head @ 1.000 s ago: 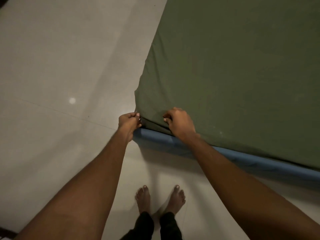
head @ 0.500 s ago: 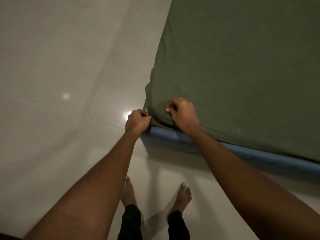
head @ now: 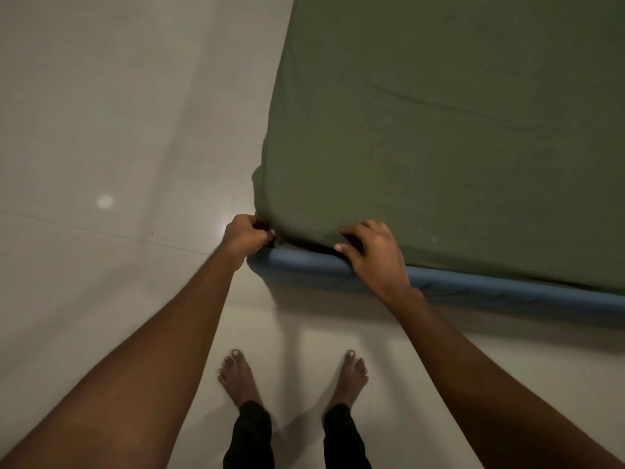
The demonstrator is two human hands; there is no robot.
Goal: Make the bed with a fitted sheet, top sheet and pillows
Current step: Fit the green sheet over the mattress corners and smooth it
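Observation:
An olive-green fitted sheet (head: 439,147) covers the top of a blue mattress (head: 490,292), whose side shows as a blue band along the near edge. At the mattress's near left corner my left hand (head: 245,236) grips the sheet's edge in a fist. My right hand (head: 375,252) lies a little to the right on the same edge, fingers curled over the sheet's hem where green meets blue. The sheet's underside and the corner's lower part are hidden.
Pale glossy floor tiles (head: 101,130) lie to the left and in front of the bed, with a light reflection near the corner. My bare feet (head: 236,377) stand on the floor just before the mattress edge.
The sheet's corner now reaches further down over the mattress corner. My right hand has slid a little right along the edge. My feet have shifted and stand side by side again.

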